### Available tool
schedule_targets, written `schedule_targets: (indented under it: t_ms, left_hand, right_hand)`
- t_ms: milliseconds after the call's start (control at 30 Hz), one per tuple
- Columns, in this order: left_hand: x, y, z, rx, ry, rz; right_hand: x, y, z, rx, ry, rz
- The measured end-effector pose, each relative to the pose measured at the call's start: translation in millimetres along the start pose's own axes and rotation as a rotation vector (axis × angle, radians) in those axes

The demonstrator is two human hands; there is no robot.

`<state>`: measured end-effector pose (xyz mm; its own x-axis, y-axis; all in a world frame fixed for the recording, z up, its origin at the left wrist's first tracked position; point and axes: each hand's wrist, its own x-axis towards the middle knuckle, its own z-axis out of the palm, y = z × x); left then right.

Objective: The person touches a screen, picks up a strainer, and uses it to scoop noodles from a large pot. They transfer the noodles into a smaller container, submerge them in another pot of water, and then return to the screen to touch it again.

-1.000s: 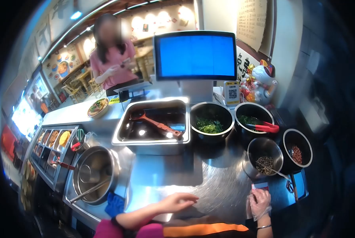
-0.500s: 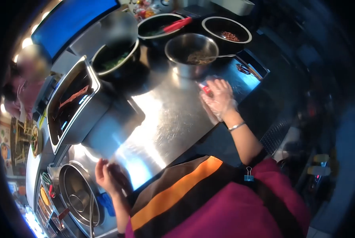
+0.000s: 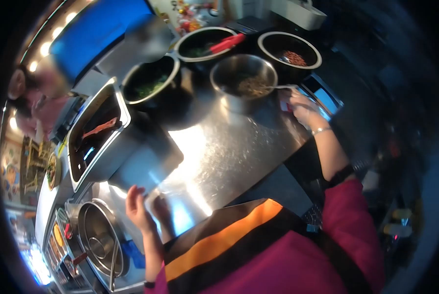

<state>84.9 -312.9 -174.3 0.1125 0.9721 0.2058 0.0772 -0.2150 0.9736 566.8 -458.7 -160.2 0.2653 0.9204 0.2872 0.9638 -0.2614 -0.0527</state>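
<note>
My right hand (image 3: 303, 107), in what looks like a thin clear glove, is at the far right of the steel counter (image 3: 239, 147). Its fingers are curled over a small red and white thing (image 3: 286, 106), whose kind I cannot tell. Just above the fingers, the thin handle of a utensil (image 3: 281, 86) sticks out of a steel bowl (image 3: 245, 100) with brown shredded food inside. At the near left, my left hand (image 3: 138, 209) is raised over the counter, its fingers apart and holding nothing.
Dark round pots with pale rims stand at the back, one with greens (image 3: 150, 87), one with red tongs (image 3: 227, 44), one with reddish beans (image 3: 295, 59). A deep steel pan (image 3: 122, 115) stands left, and a large steel bowl (image 3: 84, 215) at lower left. A person (image 3: 38, 110) is beyond.
My right hand has moved right across the counter, close to the utensil's handle, with the red and white thing. My left hand stays in about the same place. The camera view has shifted slightly.
</note>
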Motion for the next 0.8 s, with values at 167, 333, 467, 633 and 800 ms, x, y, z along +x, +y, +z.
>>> schedule_targets:
  t_ms: [167, 333, 467, 633, 800]
  left_hand:
    - [2, 15, 8, -0.056, 0.142, -0.050]
    - [23, 25, -3, -0.114, 0.273, 0.089]
    - [44, 39, -21, -0.108, 0.433, 0.171]
    - [40, 23, 33, 0.162, 0.045, 0.184]
    - [77, 22, 120, 0.716, -0.319, 0.259]
  right_hand:
    - [16, -4, 29, 0.192, -0.055, 0.241]
    - [24, -8, 24, 0.327, 0.014, -0.119]
    - [34, -13, 6, 0.460, -0.230, 0.147]
    - [29, -10, 20, 0.478, 0.165, -0.174]
    - [-8, -34, 23, 0.298, 0.380, -0.049]
